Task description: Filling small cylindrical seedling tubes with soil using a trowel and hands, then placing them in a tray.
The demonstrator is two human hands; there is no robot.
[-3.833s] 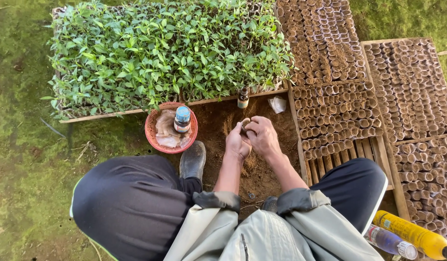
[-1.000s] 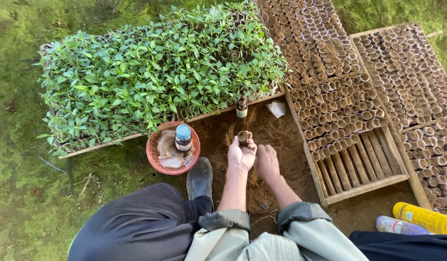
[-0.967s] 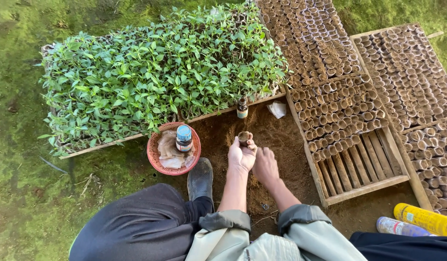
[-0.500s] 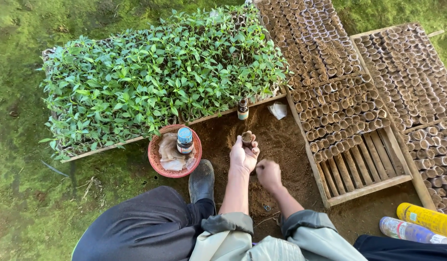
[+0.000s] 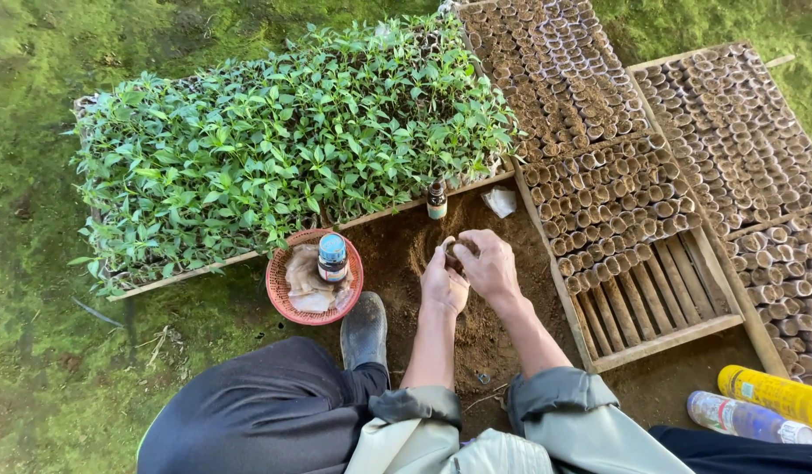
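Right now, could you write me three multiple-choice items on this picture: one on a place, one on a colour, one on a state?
1. Where is the jar with the blue lid?
A. in the red basket
B. on the wooden tray
C. among the seedlings

2. What colour is the spray can at lower right?
A. green
B. yellow
C. white

3. What are both hands doing?
A. resting flat on the soil
B. holding a bottle
C. closed around a small soil pot

Answers: 1 A, it stands on cloth inside the basket. 2 B, its body is yellow. 3 C, the left hand and right hand meet around the pot.
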